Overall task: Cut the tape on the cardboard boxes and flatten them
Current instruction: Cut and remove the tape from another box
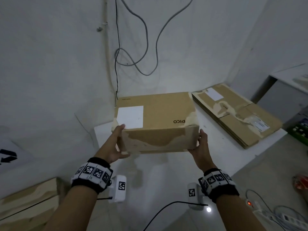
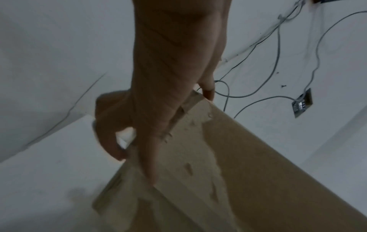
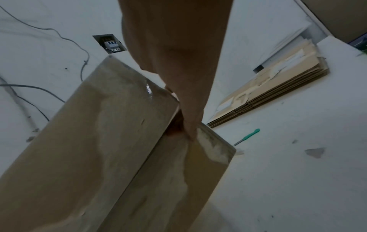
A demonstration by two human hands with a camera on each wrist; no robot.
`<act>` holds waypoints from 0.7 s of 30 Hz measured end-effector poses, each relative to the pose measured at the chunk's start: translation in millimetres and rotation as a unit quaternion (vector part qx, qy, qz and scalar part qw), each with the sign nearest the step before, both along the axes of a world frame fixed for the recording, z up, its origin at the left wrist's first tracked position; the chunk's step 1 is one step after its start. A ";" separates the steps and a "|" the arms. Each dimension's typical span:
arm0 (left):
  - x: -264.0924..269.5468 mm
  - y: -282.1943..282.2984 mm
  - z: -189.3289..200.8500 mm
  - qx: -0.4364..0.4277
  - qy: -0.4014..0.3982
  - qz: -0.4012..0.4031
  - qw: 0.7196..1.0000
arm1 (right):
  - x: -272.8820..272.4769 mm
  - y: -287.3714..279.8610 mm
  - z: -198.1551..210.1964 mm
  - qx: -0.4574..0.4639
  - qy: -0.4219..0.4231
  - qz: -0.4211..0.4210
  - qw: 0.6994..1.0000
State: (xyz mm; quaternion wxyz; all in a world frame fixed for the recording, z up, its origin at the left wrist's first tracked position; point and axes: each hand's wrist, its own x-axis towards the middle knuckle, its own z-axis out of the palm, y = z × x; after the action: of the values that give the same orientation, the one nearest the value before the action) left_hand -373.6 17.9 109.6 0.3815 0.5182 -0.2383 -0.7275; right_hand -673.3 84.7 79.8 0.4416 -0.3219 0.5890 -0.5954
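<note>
While lifted, closed taped box (image 1: 156,124) between hands.

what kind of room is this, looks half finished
Probably a bare utility or storage room used for packing work: loose cables hang down the plain white wall, an uncovered breaker box sits in it, and flattened cardboard boxes are stacked on a white table.

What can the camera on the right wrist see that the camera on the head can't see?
Only the right wrist view shows the green-handled cutter lying on the white table and a breaker box set in the wall. Only the head view shows the left hand, the white label and PICO print on top of the box, and a second box at lower left. Both show the right hand gripping the held box, and the stack of flattened boxes.
</note>
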 end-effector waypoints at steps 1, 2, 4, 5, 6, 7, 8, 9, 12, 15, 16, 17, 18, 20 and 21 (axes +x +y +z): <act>-0.7 -2.1 -2.0 -0.009 0.026 0.013 1.000 | -6.7 -3.9 -4.3 0.009 0.003 -0.005 1.000; 0.2 -7.4 -8.9 -0.022 0.059 0.029 0.998 | -12.6 -8.2 -7.5 0.019 -0.001 -0.005 1.000; -1.4 -18.2 -27.0 -0.047 0.119 0.061 0.990 | -23.2 -18.0 -12.9 0.059 -0.016 -0.007 0.998; -3.3 -23.8 -36.4 -0.062 0.149 0.069 0.985 | -26.5 -23.0 -14.3 0.070 -0.017 0.000 0.997; -4.4 -29.7 -47.0 -0.081 0.173 0.064 0.979 | -29.1 -29.1 -17.3 0.075 -0.018 0.002 0.997; -6.2 -33.1 -55.6 -0.095 0.194 0.046 0.975 | -31.8 -34.6 -23.7 0.079 -0.019 -0.005 0.997; -7.1 -34.9 -63.6 -0.099 0.201 0.027 0.974 | -33.2 -39.9 -28.5 0.078 -0.021 -0.017 0.997; -7.4 -35.6 -73.1 -0.094 0.198 0.012 0.976 | -35.4 -44.3 -35.8 0.076 -0.030 -0.036 0.996; -11.7 -29.9 -101.9 -0.083 0.117 -0.008 0.990 | -42.2 -52.4 -55.3 0.089 -0.067 -0.083 0.990; -19.0 -20.1 -134.9 -0.083 -0.004 -0.009 0.997 | -53.7 -56.6 -79.3 0.144 -0.070 -0.110 0.981; -21.4 -14.6 -144.1 -0.087 -0.056 -0.004 0.995 | -58.8 -58.1 -91.0 0.154 -0.068 -0.111 0.979; -24.8 -7.9 -150.9 -0.093 -0.109 0.005 0.990 | -63.8 -59.2 -101.7 0.162 -0.062 -0.109 0.979; -28.2 -0.6 -154.8 -0.095 -0.164 0.023 0.982 | -68.1 -60.6 -110.2 0.178 -0.044 -0.103 0.978; -38.8 9.7 -161.7 -0.090 -0.239 0.068 0.964 | -78.0 -64.9 -123.8 0.202 -0.012 -0.078 0.976; -44.4 12.5 -165.2 -0.080 -0.252 0.109 0.958 | -83.6 -68.2 -128.3 0.212 -0.010 -0.060 0.975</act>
State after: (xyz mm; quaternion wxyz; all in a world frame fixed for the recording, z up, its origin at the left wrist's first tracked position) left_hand -418.0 30.5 -55.6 0.4266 0.6752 -0.3264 -0.5056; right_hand -757.0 16.4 -48.5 0.4689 -0.1789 0.7155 -0.4861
